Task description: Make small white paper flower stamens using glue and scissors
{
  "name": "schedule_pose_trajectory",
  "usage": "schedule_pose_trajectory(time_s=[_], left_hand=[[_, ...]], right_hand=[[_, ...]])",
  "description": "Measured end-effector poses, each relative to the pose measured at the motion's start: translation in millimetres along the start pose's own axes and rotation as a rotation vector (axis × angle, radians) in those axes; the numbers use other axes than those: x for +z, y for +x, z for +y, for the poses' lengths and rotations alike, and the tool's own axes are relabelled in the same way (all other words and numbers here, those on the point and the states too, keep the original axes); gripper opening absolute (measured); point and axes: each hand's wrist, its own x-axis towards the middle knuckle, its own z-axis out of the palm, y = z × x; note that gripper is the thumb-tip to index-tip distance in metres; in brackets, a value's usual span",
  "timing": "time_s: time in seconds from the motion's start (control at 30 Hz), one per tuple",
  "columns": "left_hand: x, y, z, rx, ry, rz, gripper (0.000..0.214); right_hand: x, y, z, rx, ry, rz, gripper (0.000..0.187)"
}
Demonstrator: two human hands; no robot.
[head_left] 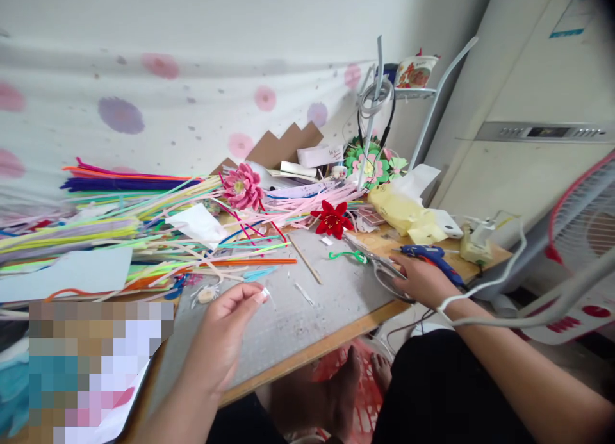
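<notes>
My left hand [233,319] is closed in a pinch over the grey mat [259,341], with a small white piece [265,293] between thumb and forefinger. Its kind is too small to tell. On the right side of the mat, my right hand [420,277] has its fingers at the handles of a pair of scissors [384,274], whose blades point up and left. A green curled stem [348,257] lies by the blades. Behind the scissors rests a red fuzzy flower [332,220]. A thin wooden stick [306,259] and a clear strip [304,294] lie between my hands.
Bundles of coloured pipe cleaners [96,232] cover the left and back. A pink flower [242,186] sits among them. A blue glue gun [427,253] lies beyond my right hand, near a yellow plastic bag [403,210]. A white cable [504,277] and a fan [586,220] are at right.
</notes>
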Motion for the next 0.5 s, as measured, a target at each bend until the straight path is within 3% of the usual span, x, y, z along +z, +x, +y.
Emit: schedule_pose_trajectory(time_s=[0.1,0.23,0.3,0.43,0.5], left_hand=[[-0.3,-0.1,-1.2,-0.018,-0.004,0.016,0.020],[-1.1,2.0,-4.0,-0.034,0.005,0.008,0.020],[-0.5,4.2,-3.9,-0.034,0.001,0.005,0.019],[3.6,11.4,2.0,-0.053,-0.031,0.009,0.017],[6.2,16.7,6.6,-0.066,-0.070,0.021,0.017]], right_hand=[[-5.2,-5.5,-1.8,0.062,0.152,0.054,0.052],[-12.7,-16.4,-16.6,0.079,0.793,0.059,0.065],[-16.1,-22.3,-31.6,0.053,0.992,-0.034,0.069],[-11.0,-36.3,-65.5,0.006,1.268,-0.231,0.055],[-3.1,-45.3,-80.0,-0.090,1.380,-0.334,0.053]])
